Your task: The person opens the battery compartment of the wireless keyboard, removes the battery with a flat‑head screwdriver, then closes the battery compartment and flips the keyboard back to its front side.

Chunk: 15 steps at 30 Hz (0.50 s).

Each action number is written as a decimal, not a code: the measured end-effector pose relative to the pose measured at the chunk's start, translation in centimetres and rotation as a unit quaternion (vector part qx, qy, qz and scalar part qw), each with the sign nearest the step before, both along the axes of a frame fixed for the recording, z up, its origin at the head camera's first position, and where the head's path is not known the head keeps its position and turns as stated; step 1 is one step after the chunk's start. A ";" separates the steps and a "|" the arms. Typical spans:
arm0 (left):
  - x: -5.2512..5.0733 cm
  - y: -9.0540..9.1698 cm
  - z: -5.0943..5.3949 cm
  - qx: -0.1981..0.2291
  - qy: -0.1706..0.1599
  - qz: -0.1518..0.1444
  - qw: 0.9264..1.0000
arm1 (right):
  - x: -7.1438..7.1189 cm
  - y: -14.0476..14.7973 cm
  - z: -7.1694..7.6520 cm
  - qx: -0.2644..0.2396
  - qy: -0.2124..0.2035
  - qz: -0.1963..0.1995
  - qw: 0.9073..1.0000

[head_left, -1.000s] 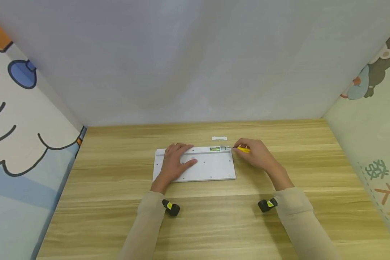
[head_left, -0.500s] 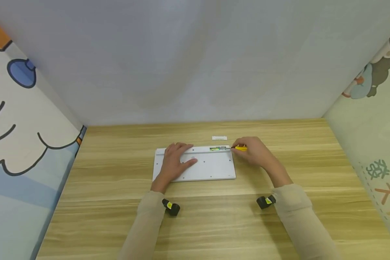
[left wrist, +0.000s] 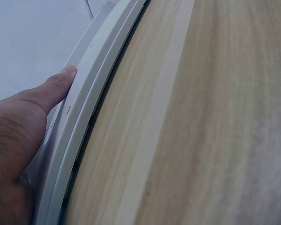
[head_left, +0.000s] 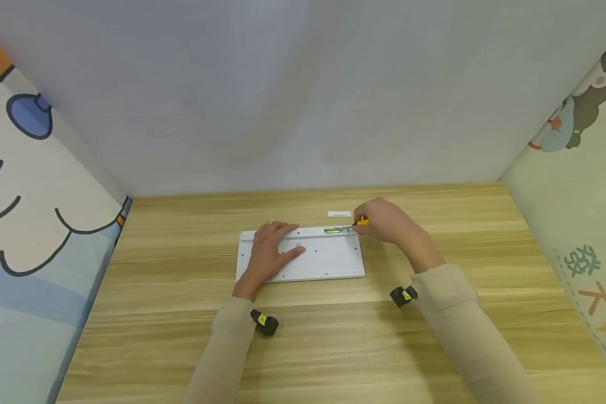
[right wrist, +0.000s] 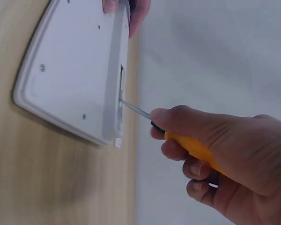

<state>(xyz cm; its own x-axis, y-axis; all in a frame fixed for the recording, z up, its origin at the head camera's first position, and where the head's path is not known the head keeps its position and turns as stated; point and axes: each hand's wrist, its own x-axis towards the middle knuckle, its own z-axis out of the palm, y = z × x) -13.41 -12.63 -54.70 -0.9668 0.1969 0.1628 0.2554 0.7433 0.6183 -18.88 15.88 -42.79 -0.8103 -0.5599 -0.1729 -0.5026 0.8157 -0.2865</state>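
Gripping a screwdriver by its yellow handle, the right hand has its thumb laid along the front of the grip, near the black collar, with the index finger closed in from the other side. The remaining fingers curl in beneath the handle. The metal shaft runs past the thumb to an open slot at the far right corner of a flat white device; whether the tip presses on anything inside cannot be told. This hand sits just beside that corner, bent inward at the wrist, its forearm slanting in from the lower right.

On the device's left half, the left hand lies spread, thumb wide of the fingers. The fingers reach to the far edge, while the thumb points rightward and rests its tip on the surface. Its forearm rises from below, nearly in line with the hand.

Dotted with small screws, the device lies flat on the wooden desk, short of the desk's far edge and well in from its left and right edges. In the slot, a green battery shows. Between the device's far edge and the desk's far edge lies a small white strip, near the right hand. Both sleeves are beige.
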 end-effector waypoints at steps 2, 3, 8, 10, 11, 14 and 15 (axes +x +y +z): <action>0.1 -0.1 0.0 0.001 0.001 0.000 1.000 | -0.2 -0.5 0.5 0.015 0.000 0.014 1.000; 0.1 -0.1 0.0 0.003 0.000 0.000 1.000 | -0.4 -0.7 0.7 0.022 0.001 0.021 1.000; 0.1 -0.3 0.0 0.004 0.000 0.001 1.000 | -0.7 -2.0 1.7 0.063 -0.008 0.031 0.997; 0.1 -0.3 0.0 0.002 0.001 0.002 1.000 | -0.8 -2.5 2.0 0.079 -0.011 0.033 0.996; 0.1 -0.3 0.0 0.001 0.001 0.003 1.000 | -0.8 -2.7 2.2 0.086 -0.011 0.034 0.996; 0.1 -0.3 -0.1 -0.001 0.003 0.004 1.000 | -0.7 -3.3 2.7 0.104 -0.010 0.036 0.994; 0.1 -0.3 -0.1 -0.001 0.004 0.004 1.000 | -0.7 -3.4 2.8 0.112 -0.009 0.038 0.993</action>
